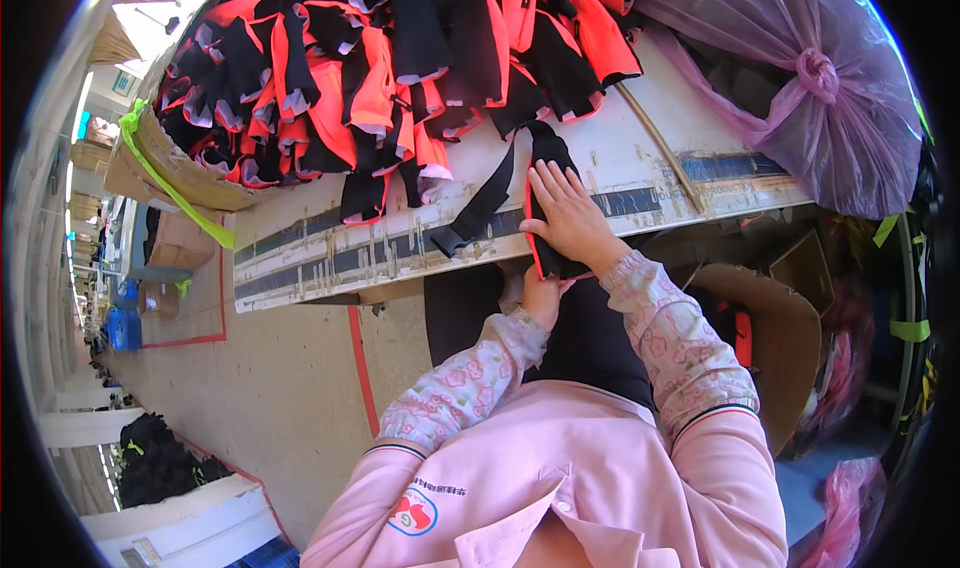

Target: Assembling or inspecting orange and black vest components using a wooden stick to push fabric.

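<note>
A long black fabric piece with orange edging lies over the table's near edge in front of me. My right hand rests flat on top of it, fingers stretched out. At its near end, below the table edge, my left hand grips the piece; some of its fingers are hidden. From the piece a black strap runs left, ending in a black plastic buckle on the tabletop.
A big heap of black and orange fabric pieces covers the far left of the worn white table. To the right lie a thin wooden stick and a knotted purple plastic bag. A cardboard box stands below, at right.
</note>
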Demonstrator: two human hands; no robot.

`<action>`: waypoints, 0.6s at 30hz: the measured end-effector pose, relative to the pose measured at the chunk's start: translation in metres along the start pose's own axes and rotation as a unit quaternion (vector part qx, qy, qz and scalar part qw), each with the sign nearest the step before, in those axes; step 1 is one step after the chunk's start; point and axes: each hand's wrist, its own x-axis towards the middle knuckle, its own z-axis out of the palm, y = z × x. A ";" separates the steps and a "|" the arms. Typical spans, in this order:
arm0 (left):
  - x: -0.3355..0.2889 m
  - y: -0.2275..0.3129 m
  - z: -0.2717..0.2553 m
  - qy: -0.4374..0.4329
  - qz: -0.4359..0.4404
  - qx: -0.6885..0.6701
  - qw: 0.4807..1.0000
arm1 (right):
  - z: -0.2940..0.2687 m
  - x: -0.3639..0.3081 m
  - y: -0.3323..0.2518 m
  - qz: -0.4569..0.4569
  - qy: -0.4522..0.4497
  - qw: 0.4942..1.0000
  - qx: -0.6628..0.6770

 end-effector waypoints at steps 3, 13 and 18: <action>-0.005 0.011 0.004 -0.033 -0.041 -0.005 0.999 | 0.001 0.002 0.003 0.000 -0.005 1.000 -0.005; 0.001 0.022 0.005 -0.082 -0.084 -0.023 0.993 | -0.014 0.014 0.022 -0.029 0.010 0.988 0.152; 0.000 0.017 0.007 -0.083 -0.066 -0.026 0.994 | -0.072 -0.036 0.106 0.252 0.173 0.918 -0.254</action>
